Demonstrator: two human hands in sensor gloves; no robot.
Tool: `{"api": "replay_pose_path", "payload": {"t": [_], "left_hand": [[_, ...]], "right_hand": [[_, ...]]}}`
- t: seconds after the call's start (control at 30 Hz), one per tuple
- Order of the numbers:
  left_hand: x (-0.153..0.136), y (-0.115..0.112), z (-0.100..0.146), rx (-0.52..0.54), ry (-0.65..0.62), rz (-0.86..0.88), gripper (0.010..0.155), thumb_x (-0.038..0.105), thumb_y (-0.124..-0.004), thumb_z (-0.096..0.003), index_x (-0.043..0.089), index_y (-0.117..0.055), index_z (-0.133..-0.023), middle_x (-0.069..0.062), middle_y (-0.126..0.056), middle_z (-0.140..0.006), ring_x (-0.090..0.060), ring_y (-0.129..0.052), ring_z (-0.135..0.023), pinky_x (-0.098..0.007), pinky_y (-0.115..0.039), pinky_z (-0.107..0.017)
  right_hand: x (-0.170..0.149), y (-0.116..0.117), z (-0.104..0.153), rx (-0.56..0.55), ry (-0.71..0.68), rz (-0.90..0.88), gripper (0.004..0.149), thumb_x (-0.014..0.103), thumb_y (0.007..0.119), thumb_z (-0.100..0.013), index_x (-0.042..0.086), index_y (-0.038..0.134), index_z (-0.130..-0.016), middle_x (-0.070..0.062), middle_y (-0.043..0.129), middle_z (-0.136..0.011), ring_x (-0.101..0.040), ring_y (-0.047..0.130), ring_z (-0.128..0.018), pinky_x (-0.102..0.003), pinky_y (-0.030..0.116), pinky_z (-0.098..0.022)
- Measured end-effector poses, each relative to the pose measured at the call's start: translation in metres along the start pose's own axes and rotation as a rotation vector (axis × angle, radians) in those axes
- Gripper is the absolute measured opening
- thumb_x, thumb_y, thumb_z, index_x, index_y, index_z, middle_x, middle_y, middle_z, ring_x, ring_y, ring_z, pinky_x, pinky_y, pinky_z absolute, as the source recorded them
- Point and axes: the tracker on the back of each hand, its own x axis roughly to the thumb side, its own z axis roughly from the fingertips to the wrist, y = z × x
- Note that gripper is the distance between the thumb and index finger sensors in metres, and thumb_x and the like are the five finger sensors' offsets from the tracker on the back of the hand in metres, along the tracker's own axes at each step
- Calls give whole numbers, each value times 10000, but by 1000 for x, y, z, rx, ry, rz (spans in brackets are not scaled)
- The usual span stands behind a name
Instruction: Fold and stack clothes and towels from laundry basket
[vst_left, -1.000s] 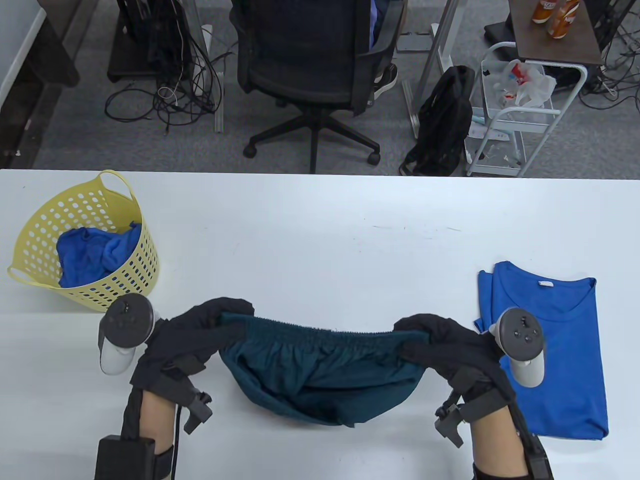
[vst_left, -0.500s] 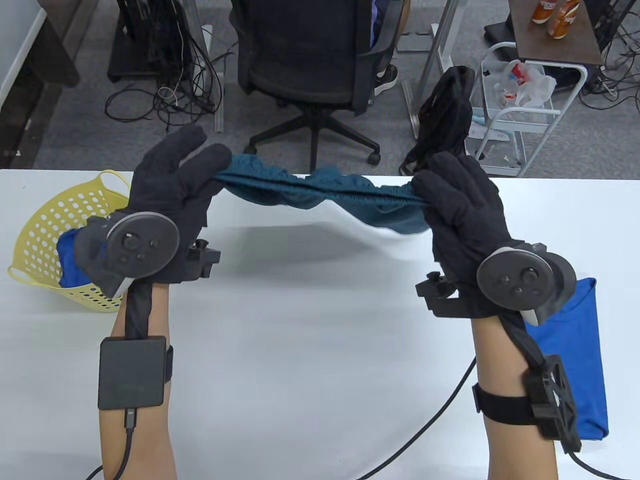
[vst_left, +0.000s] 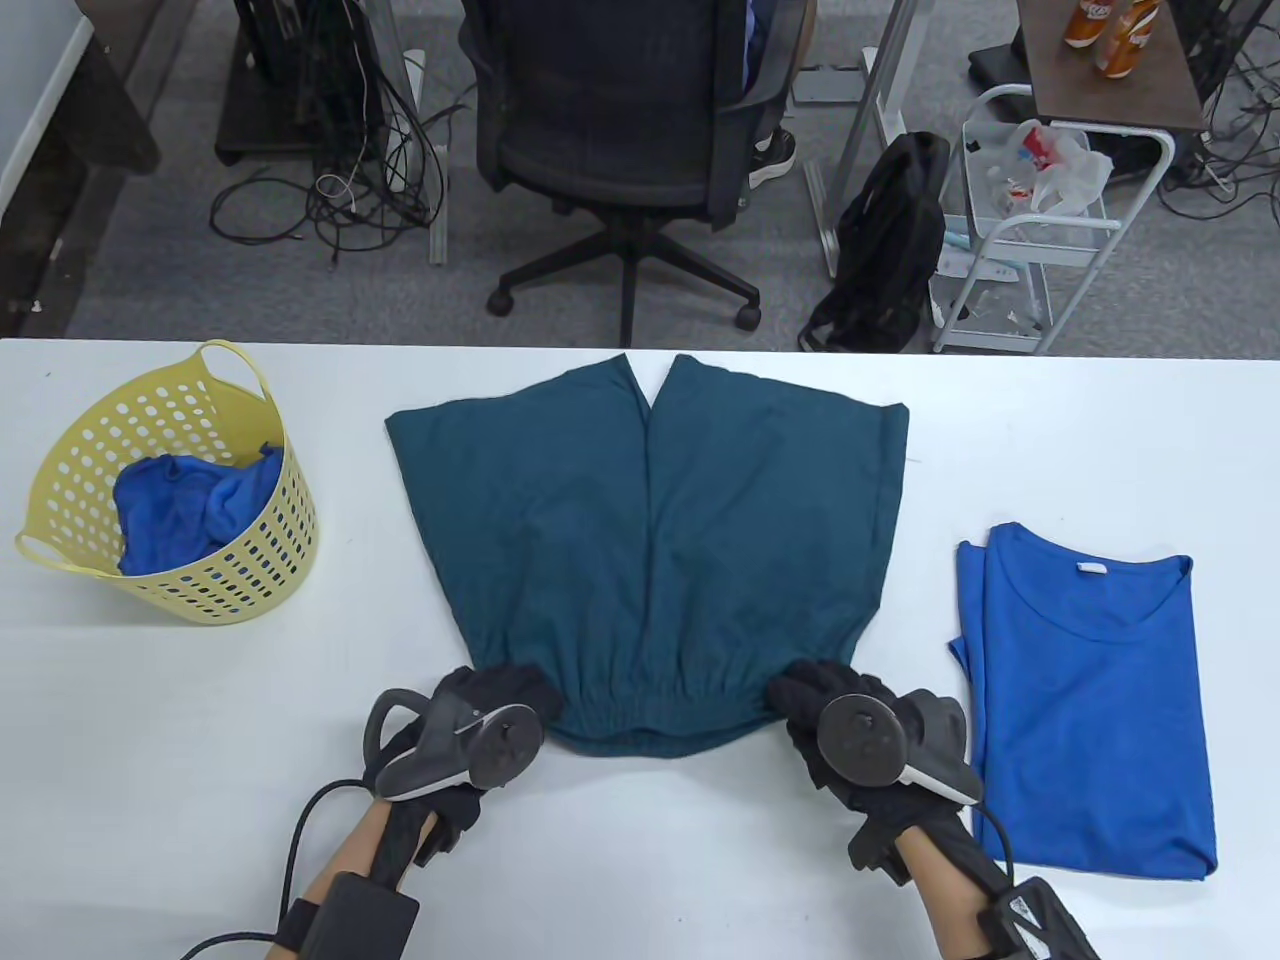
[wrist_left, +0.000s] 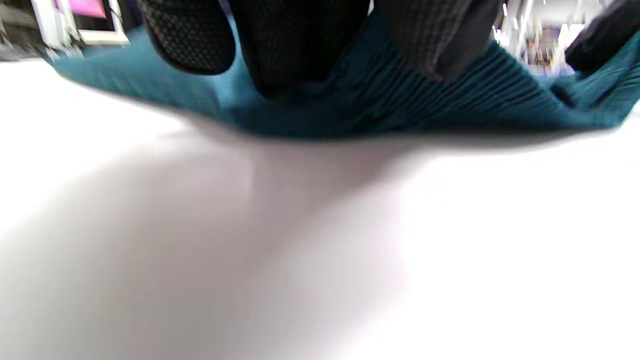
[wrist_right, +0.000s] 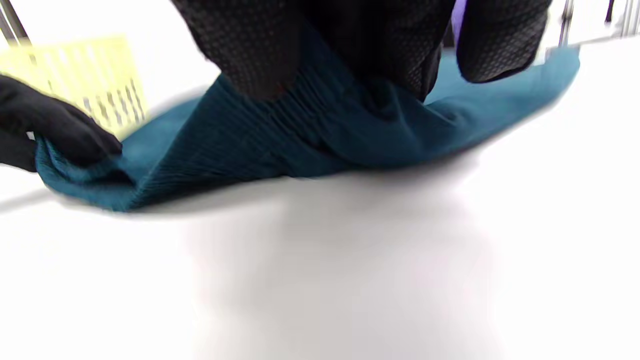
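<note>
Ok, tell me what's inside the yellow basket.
A crumpled bright blue cloth lies in the yellow basket, bunched against the near wall. Whether anything sits beneath it cannot be seen; the cloth and the basket wall cover the bottom.

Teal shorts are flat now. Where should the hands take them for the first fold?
Probably keep the waistband corners: the left hand and right hand already grip the teal shorts there from the near edge. The legs lie spread flat toward the far side.
</note>
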Motion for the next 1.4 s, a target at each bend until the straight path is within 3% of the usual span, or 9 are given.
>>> {"api": "replay_pose_path", "payload": {"t": [0.07, 0.1, 0.17, 0.23, 0.4, 0.47, 0.57, 1.17, 1.4], "left_hand": [[1, -1, 3, -42, -10, -8, 608, 537, -761, -495, 388, -619, -1067, -5, -684, -1197, -290, -751, -1080, -576, -694, -750], [0, 0, 3, -72, -17, 24, 657, 601, -724, -480, 364, -619, -1084, -24, -657, -1216, -309, -719, -1101, -592, -684, -751], [-5, -1, 3, -128, -4, 190, 716, 665, -620, -471, 318, -633, -1097, -67, -598, -1243, -356, -632, -1130, -634, -641, -753], [-9, -3, 3, -112, 26, 293, 632, 601, -584, -526, 296, -681, -1071, -68, -595, -1235, -362, -592, -1132, -660, -614, -750], [-9, -2, 1, -92, 65, 220, 456, 474, -766, -531, 364, -741, -972, 28, -673, -1167, -271, -655, -1099, -626, -654, -743], [-6, -2, 0, -104, 65, 167, 464, 440, -820, -512, 387, -723, -962, 46, -669, -1160, -257, -660, -1094, -617, -662, -746], [-2, -2, -1, -100, 59, 107, 484, 436, -841, -491, 406, -694, -951, 58, -659, -1157, -251, -666, -1089, -617, -669, -745], [-1, -3, -1, -132, 39, 113, 504, 443, -849, -478, 396, -691, -955, 55, -645, -1153, -255, -644, -1089, -623, -656, -750], [4, 2, 1, -218, -3, 79, 484, 463, -865, -465, 405, -729, -926, 65, -681, -1115, -246, -671, -1060, -609, -666, -750]], "right_hand": [[-2, 7, 3, 61, 22, 8, 507, 360, 731, -598, 154, 693, -1060, -146, 665, -1128, -433, 651, -1011, -691, 599, -687], [-2, 7, 5, 37, 20, 11, 544, 413, 716, -590, 150, 691, -1065, -144, 663, -1134, -428, 649, -1019, -704, 590, -686], [-1, 8, 7, 21, 13, -30, 619, 515, 623, -582, 115, 747, -1038, -174, 685, -1124, -473, 655, -1004, -716, 602, -668], [2, 10, 7, 6, 44, -23, 507, 403, 641, -607, 110, 775, -998, -165, 685, -1110, -470, 644, -998, -717, 589, -669], [11, 14, 4, -18, 66, 92, 446, 313, 798, -563, 145, 767, -974, -147, 689, -1089, -452, 680, -972, -682, 627, -662], [13, 17, 3, 29, 79, 107, 549, 315, 818, -554, 116, 669, -1043, -180, 604, -1121, -470, 614, -991, -682, 616, -670], [17, 17, 2, 64, 94, 114, 589, 314, 828, -550, 100, 634, -1063, -202, 586, -1119, -480, 615, -972, -665, 638, -662], [11, 16, 1, 44, 78, 78, 584, 340, 846, -532, 126, 663, -1044, -181, 616, -1099, -463, 635, -948, -695, 619, -662], [12, 15, -1, 79, 68, 83, 592, 342, 859, -522, 134, 665, -1041, -174, 631, -1085, -456, 647, -936, -685, 627, -662]]}}
